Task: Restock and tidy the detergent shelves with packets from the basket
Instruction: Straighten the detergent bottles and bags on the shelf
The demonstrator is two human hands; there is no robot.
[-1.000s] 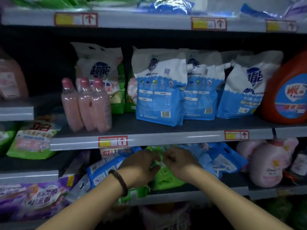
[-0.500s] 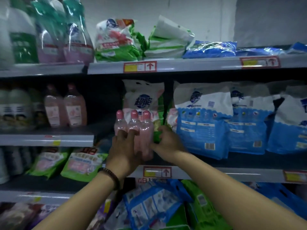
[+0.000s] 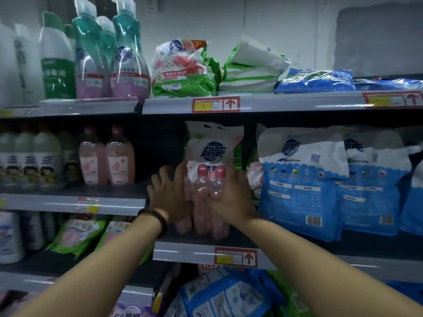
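A shrink-wrapped pack of pink bottles [image 3: 204, 202] stands on the middle shelf [image 3: 206, 251]. My left hand [image 3: 170, 197] presses against its left side, fingers spread. From the other side my right hand [image 3: 232, 197] grips the pack. Directly behind it stands a white and pink detergent packet [image 3: 214, 145]. Blue and white detergent packets [image 3: 302, 179] stand upright just to the right. No basket is in view.
The top shelf [image 3: 274, 102] carries teal and pink bottles [image 3: 112, 65], a green floral packet [image 3: 183, 69] and flat blue packets [image 3: 315, 80]. Pink bottles [image 3: 106, 156] stand on the left shelf. Blue packets [image 3: 224, 296] lie on the lower shelf.
Both hands rose from the green packet on the lower shelf to the pink bottle pack on the middle shelf and took hold of it. My view tilted upward and closer.
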